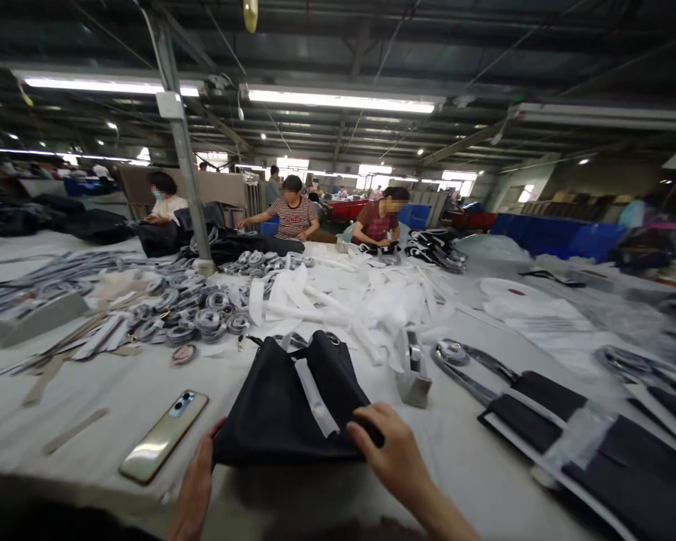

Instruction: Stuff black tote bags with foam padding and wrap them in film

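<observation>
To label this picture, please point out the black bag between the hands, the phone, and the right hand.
Black bag (279, 415), head view: near panel.
Phone (163, 437), head view: its back.
Right hand (391, 448), head view: back of hand.

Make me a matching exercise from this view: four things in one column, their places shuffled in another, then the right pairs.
Things:
1. phone
2. black bag with a white strip
3. coiled grey straps
4. tape dispenser

Places:
A. just beyond the right hand
B. piled near the foot of the metal post
C. lying just left of the left hand
D. between both hands

Pairs: 1-C, 2-D, 3-B, 4-A
</observation>
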`<state>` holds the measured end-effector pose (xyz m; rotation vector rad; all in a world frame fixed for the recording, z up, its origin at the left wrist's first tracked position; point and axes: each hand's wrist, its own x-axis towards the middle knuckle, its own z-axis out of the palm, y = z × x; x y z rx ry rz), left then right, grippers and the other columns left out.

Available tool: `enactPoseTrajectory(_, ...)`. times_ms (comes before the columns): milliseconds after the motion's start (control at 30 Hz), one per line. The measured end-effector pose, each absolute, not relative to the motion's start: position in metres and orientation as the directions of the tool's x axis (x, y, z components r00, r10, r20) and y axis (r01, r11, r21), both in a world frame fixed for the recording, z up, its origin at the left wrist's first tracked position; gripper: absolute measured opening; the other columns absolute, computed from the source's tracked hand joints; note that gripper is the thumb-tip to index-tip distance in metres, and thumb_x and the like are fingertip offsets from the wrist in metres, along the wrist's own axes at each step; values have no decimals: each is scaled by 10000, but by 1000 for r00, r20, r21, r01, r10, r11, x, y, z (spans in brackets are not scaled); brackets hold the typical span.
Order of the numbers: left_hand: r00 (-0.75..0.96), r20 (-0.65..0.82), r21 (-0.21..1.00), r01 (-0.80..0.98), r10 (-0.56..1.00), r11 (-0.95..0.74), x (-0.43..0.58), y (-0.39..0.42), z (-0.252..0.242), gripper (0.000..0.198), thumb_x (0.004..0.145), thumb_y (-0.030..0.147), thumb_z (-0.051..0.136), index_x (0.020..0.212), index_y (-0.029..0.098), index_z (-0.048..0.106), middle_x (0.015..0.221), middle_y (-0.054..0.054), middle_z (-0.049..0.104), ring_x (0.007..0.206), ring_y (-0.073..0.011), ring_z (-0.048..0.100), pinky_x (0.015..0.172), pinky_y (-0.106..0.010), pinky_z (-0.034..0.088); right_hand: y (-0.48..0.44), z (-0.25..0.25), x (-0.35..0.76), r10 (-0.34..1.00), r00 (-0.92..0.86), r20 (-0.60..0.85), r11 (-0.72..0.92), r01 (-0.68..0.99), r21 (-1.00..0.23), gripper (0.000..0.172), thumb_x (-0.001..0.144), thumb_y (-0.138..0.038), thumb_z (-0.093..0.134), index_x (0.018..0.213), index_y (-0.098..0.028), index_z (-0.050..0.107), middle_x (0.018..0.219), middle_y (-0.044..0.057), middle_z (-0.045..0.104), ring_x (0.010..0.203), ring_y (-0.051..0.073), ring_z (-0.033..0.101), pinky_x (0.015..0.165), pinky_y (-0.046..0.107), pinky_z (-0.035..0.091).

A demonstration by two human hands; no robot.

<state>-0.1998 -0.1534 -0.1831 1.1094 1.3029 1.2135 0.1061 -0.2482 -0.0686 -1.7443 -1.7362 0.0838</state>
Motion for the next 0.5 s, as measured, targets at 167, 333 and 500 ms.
enactPoseTrajectory(167, -34, 45, 973, 227, 998, -36, -195, -153, -148, 609, 751, 573, 557, 1221, 187, 548, 1239, -83, 610, 1243, -290, 485, 1090, -436, 340, -214, -50, 149, 900, 404, 162, -251, 786, -565, 499, 848, -528, 500, 1148, -143, 604, 1022, 131, 666, 939, 269, 628, 837, 359, 464)
enactPoseTrajectory(333, -15, 30, 915, 403, 999, -21, -189, -139, -136, 560, 708, 589, 567, 993, 113, 637, 975, -122, 703, 1024, -325, 622, 926, -415, 475, -172, -73, 146, 929, 369, 12, -297, 768, -568, 455, 799, -479, 561, 1019, -95, 666, 956, 155, 689, 936, 287, 629, 804, 340, 448)
enactPoseTrajectory(500, -67, 63, 864, 504, 996, -21, -180, -117, -134, 351, 690, 486, 553, 782, 155, 629, 792, -91, 682, 835, -299, 632, 783, -386, 476, -158, -87, 148, 924, 380, -43, -316, 695, -645, 156, 725, -245, 565, 659, -130, 647, 693, 84, 676, 712, 228, 627, 620, 278, 420)
